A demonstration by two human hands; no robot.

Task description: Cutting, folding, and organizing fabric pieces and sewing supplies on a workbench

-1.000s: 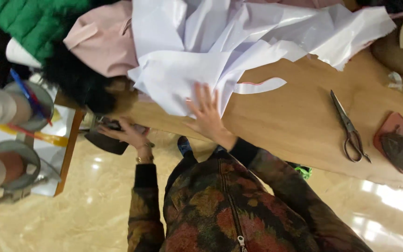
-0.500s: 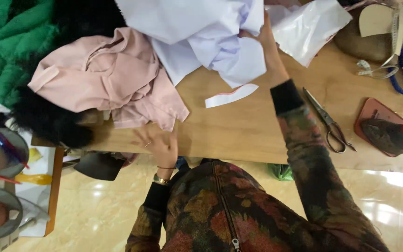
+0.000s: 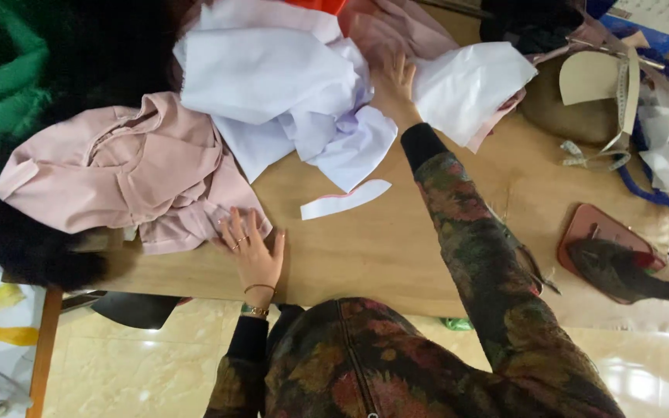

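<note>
Left hand: flat, fingers apart, touching pink garment. Right hand: far, fingers spread on white fabric. Wooden table.

Left hand flat on the wooden table beside pink garment, right hand among white fabric

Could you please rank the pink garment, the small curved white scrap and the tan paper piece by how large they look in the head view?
1. pink garment
2. tan paper piece
3. white scrap, only slightly smaller, so unsure
</note>
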